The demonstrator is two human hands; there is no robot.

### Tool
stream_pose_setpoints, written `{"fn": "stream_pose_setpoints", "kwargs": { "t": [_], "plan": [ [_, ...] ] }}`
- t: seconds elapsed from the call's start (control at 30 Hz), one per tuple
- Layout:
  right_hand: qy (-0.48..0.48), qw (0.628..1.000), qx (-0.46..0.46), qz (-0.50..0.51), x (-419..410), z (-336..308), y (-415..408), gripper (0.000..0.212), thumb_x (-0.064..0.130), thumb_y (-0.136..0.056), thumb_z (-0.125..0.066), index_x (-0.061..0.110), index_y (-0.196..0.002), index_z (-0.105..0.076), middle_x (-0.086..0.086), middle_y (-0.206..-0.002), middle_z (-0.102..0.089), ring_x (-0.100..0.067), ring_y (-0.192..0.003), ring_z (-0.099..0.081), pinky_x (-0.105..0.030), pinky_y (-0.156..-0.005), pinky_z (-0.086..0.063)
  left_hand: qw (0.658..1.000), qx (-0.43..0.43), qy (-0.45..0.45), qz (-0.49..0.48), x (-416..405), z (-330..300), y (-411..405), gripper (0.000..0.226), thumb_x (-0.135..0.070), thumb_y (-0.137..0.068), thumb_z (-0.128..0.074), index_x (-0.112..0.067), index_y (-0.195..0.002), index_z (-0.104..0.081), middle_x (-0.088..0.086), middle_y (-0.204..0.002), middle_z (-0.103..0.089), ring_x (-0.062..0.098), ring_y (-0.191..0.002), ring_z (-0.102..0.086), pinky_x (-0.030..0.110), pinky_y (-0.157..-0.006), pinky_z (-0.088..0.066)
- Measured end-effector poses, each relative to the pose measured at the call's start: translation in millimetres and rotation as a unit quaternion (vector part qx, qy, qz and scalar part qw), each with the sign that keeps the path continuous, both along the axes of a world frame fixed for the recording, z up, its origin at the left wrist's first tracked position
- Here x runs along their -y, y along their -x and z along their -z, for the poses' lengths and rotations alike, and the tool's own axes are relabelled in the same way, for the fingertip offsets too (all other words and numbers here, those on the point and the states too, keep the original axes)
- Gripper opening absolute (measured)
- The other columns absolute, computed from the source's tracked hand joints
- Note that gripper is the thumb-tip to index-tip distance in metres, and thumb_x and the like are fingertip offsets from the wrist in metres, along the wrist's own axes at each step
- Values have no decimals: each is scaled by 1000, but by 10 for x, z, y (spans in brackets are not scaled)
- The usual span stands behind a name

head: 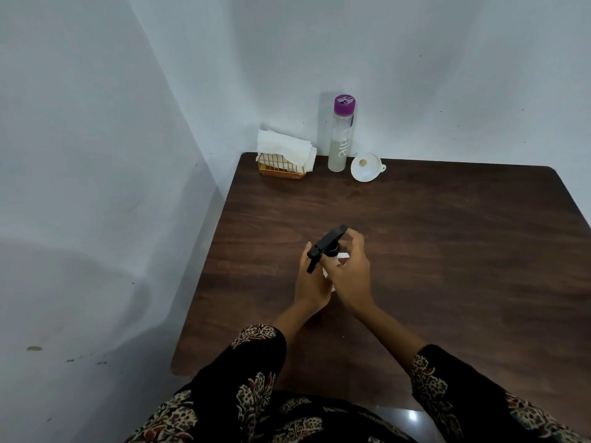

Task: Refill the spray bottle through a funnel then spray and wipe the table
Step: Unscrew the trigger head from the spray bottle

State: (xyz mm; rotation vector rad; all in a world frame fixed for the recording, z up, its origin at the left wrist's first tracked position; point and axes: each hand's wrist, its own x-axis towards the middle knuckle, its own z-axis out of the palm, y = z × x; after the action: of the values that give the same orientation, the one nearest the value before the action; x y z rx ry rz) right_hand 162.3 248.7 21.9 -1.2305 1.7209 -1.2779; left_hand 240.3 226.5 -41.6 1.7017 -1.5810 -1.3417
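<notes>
Head view: nearest are two dark sleeves [256,372] with a floral print, reaching out over a dark wood table [447,266]. Both hands meet near the table's middle around a spray bottle [332,255]. The left hand [311,284] wraps the bottle's pale body from the left and holds it upright. The right hand [350,276] curls over it from the right, fingers closed at the collar under the black trigger head [326,243]. The body is mostly hidden by the hands, so its fill level cannot be told. Far back by the wall stand a gold wire rack [281,167] stuffed with white tissues [284,147], a tall clear bottle [340,139] with a purple cap, part full, and just right of it a white funnel [366,167] lying tilted.
</notes>
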Motion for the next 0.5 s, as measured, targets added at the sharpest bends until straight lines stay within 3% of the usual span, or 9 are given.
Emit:
{"fn": "stream_pose_setpoints", "kwargs": {
  "t": [0.03, 0.1, 0.13, 0.2, 0.27, 0.33, 0.4, 0.47, 0.5],
  "plan": [
    [-6, 1000, 1, 9, 28, -10, 6, 44, 22, -77, -74, 21, -113, -48, 12, -102, -61, -4, -97, -59, -20, -75, -49, 1000, -2, -3, -1, 23, 49, -1, 44, -48, -77, -43, -31, -114, -58, 25, -123, -56, 37, -110, -58, 19, -73, -54],
    [-8, 1000, -15, 16, 59, 14, 23, 35, 18, -77, -75, 17, -103, -52, 7, -96, -63, -7, -91, -61, -25, -75, -49, 1000, 9, 18, -9, 51, 187, -7, 51, -55, -68, -42, -33, -112, -56, 24, -126, -53, 41, -112, -57, 53, -80, -56],
    [2, 1000, -24, 13, 51, 22, 26, 30, 16, -78, -73, 17, -101, -53, 6, -96, -63, -8, -91, -60, -29, -77, -51, 1000, 4, 17, -12, 33, 98, -5, 50, -56, -67, -42, -37, -111, -56, 21, -129, -53, 40, -114, -56, 57, -82, -54],
    [19, 999, -51, 5, 8, 75, 13, 24, 12, -84, -65, 18, -105, -55, 6, -100, -63, -10, -95, -58, -37, -79, -53, 1000, -7, 23, -9, -55, -246, -9, 48, -48, -79, -49, -36, -125, -51, 14, -138, -49, 33, -125, -51, 50, -97, -49],
    [22, 997, -79, -7, -51, 108, -15, 28, 11, -89, -56, 15, -117, -55, 3, -108, -61, -11, -102, -53, -38, -84, -52, 999, -12, 35, -10, -71, -288, -33, 56, -19, -91, -54, -16, -144, -34, 10, -151, -35, 25, -139, -35, 35, -113, -31],
    [25, 996, -89, -15, -93, 117, -42, 36, 19, -91, -50, 13, -127, -51, 4, -117, -57, -10, -109, -49, -34, -90, -48, 1000, -10, 29, -4, -94, -279, -50, 53, -17, -93, -51, -20, -143, -35, 10, -150, -36, 26, -139, -35, 34, -112, -29],
    [28, 998, -55, 0, -112, 85, -50, 43, 27, -89, -59, 16, -128, -47, 8, -122, -52, -7, -109, -51, -27, -88, -49, 1000, 2, 28, -5, -104, -293, -42, 39, -46, -85, -47, -38, -122, -52, 10, -135, -55, 28, -123, -53, 37, -95, -49],
    [20, 999, -15, 30, -88, 31, -35, 50, 28, -80, -72, 20, -122, -46, 11, -119, -48, -1, -101, -55, -18, -77, -49, 1000, 12, 22, 11, -38, -94, -36, 56, -58, -75, -44, -29, -122, -55, 11, -126, -60, 18, -102, -63, 18, -69, -51],
    [10, 999, -15, 38, -70, 2, -28, 49, 29, -77, -75, 22, -117, -46, 11, -116, -49, 2, -97, -55, -15, -73, -48, 1000, 11, 20, 10, -17, -32, -35, 62, -56, -76, -47, -21, -128, -51, 12, -125, -60, 12, -95, -63, 11, -63, -48]
  ]
}}
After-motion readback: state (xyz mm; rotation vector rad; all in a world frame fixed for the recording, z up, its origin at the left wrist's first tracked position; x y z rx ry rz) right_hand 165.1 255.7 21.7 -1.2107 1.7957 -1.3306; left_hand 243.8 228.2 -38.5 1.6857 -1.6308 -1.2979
